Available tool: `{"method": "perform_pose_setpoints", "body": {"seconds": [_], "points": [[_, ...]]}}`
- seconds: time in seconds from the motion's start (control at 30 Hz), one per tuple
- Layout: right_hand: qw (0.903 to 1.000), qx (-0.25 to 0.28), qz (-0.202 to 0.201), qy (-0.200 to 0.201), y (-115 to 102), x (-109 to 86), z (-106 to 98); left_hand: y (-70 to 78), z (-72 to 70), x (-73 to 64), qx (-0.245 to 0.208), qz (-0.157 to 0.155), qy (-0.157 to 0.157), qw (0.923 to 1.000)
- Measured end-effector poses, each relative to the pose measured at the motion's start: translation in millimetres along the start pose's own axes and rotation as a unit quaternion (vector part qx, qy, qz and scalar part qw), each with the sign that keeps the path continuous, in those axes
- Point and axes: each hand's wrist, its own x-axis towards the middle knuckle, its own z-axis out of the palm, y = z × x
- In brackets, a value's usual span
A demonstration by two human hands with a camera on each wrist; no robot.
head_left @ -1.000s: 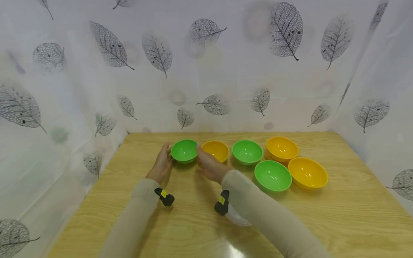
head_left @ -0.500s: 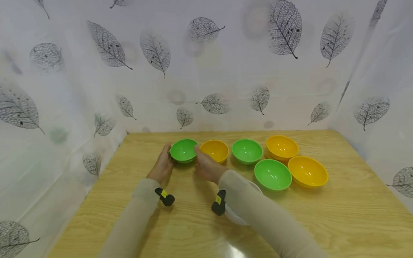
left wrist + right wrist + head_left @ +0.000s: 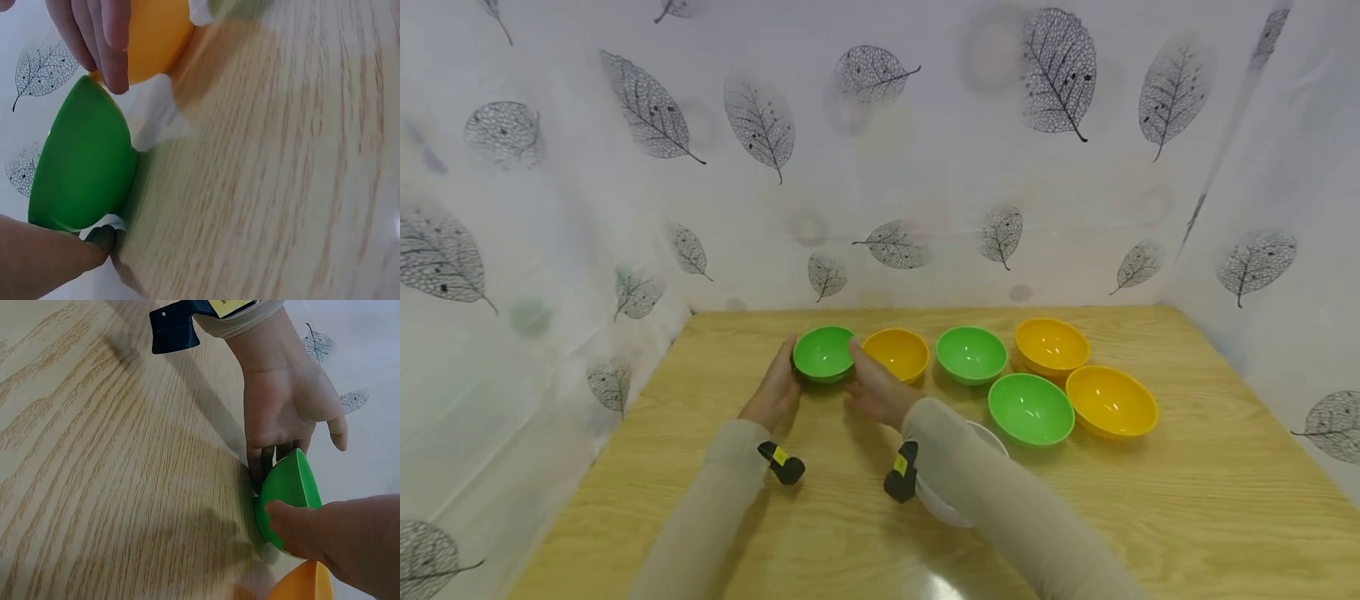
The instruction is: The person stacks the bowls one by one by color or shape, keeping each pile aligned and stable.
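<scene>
A green bowl stands upright at the back left of the table, between both hands. My left hand lies along its left side. In the right wrist view, that left hand has its fingers at the bowl's outer wall, partly hidden, and its thumb extended apart. My right hand is at the right side, thumb near the rim. The left wrist view shows fairly straight fingers of the right hand by the rim of the green bowl. An orange bowl stands just right, partly behind the right hand.
Farther right stand two more green bowls and two orange bowls. A whitish round dish lies partly hidden under the right forearm. Leaf-patterned curtain rises behind the wooden table.
My right hand has shifted slightly left, closer to the green bowl's side. More of the whitish dish shows beside the right forearm. The bowls keep their places.
</scene>
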Motion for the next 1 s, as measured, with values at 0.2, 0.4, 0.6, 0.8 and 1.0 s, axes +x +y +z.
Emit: {"method": "perform_pose_setpoints", "body": {"seconds": [0.2, 0.4, 0.6, 0.8, 1.0], "points": [[1.0, -0.004, 0.004, 0.005, -0.2, 1.4, -0.9, 1.6, 2.3, -2.9, -0.015, 0.004, 0.01, 0.9998], [0.9997, -0.025, -0.002, 0.002, 0.6, 2.2, -0.2, 3.7, -0.7, -6.1, -0.07, -0.016, 0.037, 0.9967], [0.9997, -0.018, -0.013, -0.008, 1.3, 4.6, 0.5, 4.6, -6.3, -8.3, -0.081, -0.03, 0.032, 0.9957], [0.9998, 0.001, -0.016, -0.013, 0.2, 4.0, 2.4, 6.6, -4.5, -11.8, -0.085, -0.044, 0.018, 0.9953], [0.9992, -0.004, -0.026, -0.03, 0.8, -0.2, 4.3, 6.5, -1.1, -18.8, -0.025, -0.006, 0.03, 0.9992]]}}
